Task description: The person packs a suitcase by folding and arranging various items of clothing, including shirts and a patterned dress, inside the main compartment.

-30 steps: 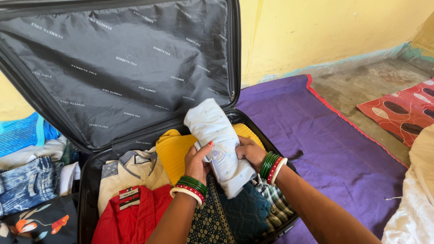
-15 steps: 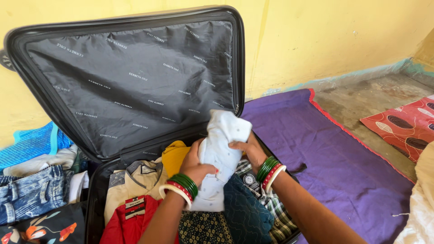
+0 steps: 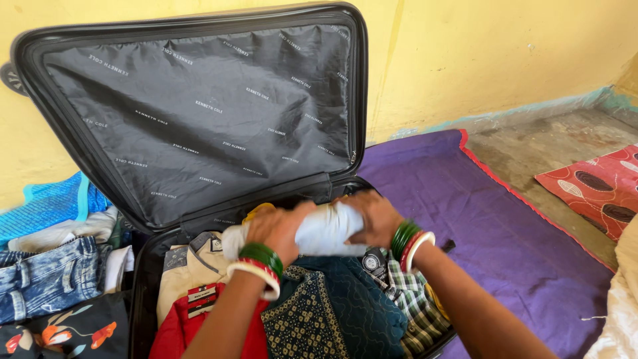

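Fingers of both hands curl tight around a rolled white shirt, which lies crosswise over the back of the open suitcase, just under the lid hinge. Left hand clamps the roll near its 9 o'clock end; right hand clamps the 3 o'clock end, knuckles up. Each wrist carries green, red and white bangles.

At the far 9 o'clock edge of the view, outside the case, sits a heap of clothes: a blue cloth, folded jeans and a black piece with orange flowers. Behind the hands, at 12 o'clock, the suitcase lid stands open with its dark lining leaning on the yellow wall.

Inside the case, going from 9 toward 3 o'clock: a beige shirt, a red garment with tags at 7 o'clock of the hands, a yellow cloth peeking out behind the left hand, a dark patterned cloth, a teal quilted piece right beneath the roll, and a checked shirt under the right forearm. These already fill the floor of the case, so the roll rests on top of them.

At 3 o'clock a purple mat with red trim covers the floor, a red patterned cushion beyond it, and white fabric at the far edge.
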